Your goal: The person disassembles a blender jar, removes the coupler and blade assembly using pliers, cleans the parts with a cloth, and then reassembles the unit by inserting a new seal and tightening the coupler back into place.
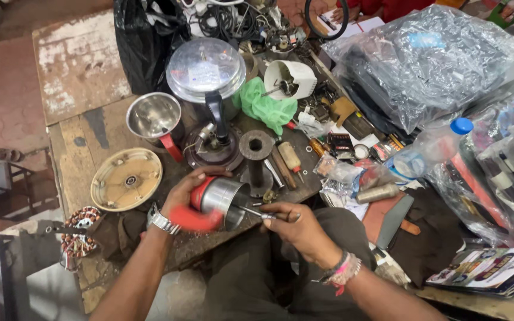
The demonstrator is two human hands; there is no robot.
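Big crinkly clear plastic bags piled top right, glossy leaflets bottom right, a white label on the pressure cooker lid. Left hand is clenched round a steel mixer jar with a red handle, lying on its side at the counter edge, mouth pointing right. Right hand fingers pinch a screwdriver poking into it.

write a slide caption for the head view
Left hand grips a red-handled steel jar; right hand works a tool inside.
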